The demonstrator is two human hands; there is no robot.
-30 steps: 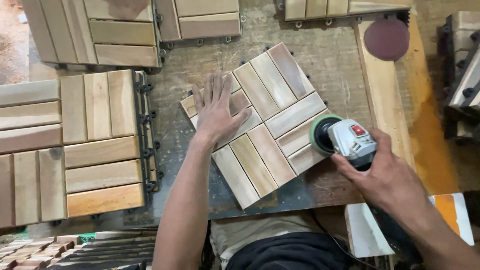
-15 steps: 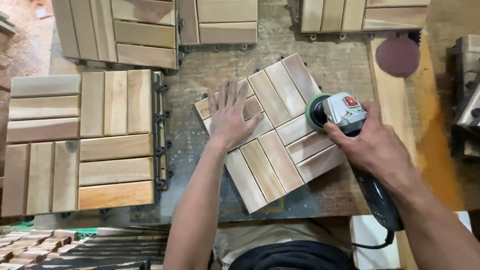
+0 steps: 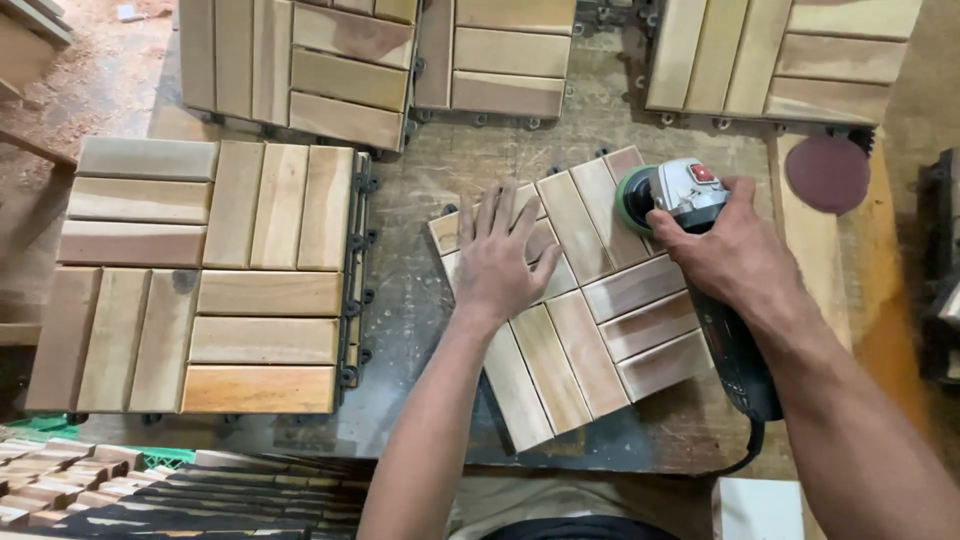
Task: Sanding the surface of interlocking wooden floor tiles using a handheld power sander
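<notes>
The tile [image 3: 585, 300] sits skewed mid-surface, its long slats running far-left to near-right, with the left hand [image 3: 500, 262] flat and open pinning its left half while the right hand [image 3: 728, 258], wrapped around the sander [image 3: 672, 198], works the far-right corner.

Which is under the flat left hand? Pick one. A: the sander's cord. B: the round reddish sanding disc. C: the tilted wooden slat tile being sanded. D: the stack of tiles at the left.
C: the left hand lies spread, palm down, on the tilted wooden slat tile, while the right hand grips the sander.
</notes>
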